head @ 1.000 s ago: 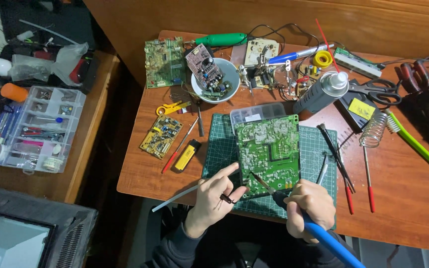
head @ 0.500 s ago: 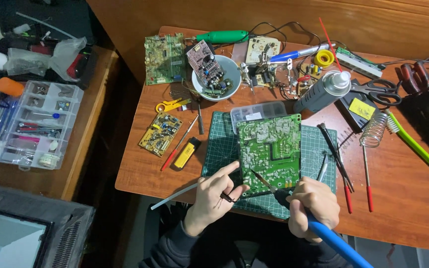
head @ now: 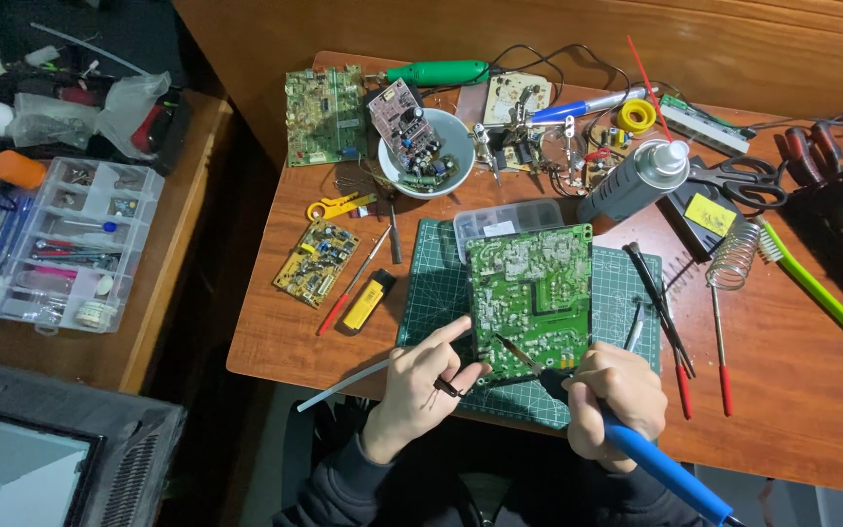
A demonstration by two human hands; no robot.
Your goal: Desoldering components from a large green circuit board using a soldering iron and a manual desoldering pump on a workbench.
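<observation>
Right hand [head: 615, 398] fist-grips blue-handled soldering iron [head: 636, 449], axis 4-to-10 o'clock, tip on green circuit board [head: 531, 293]. Left hand [head: 421, 385] pinches thin white tube [head: 343, 385] near table edge [head: 275, 376].

Left hand [head: 420, 385] fingers pinched, right hand [head: 615, 398] fisted, both close together

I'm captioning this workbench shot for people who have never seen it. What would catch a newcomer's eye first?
First the large green circuit board lying on the green cutting mat at the table's near edge, with both hands at its front edge. The right hand grips a blue-handled soldering iron, its tip at the board, while the left hand holds a thin white tube. Behind, a white bowl holds another small board.
</observation>
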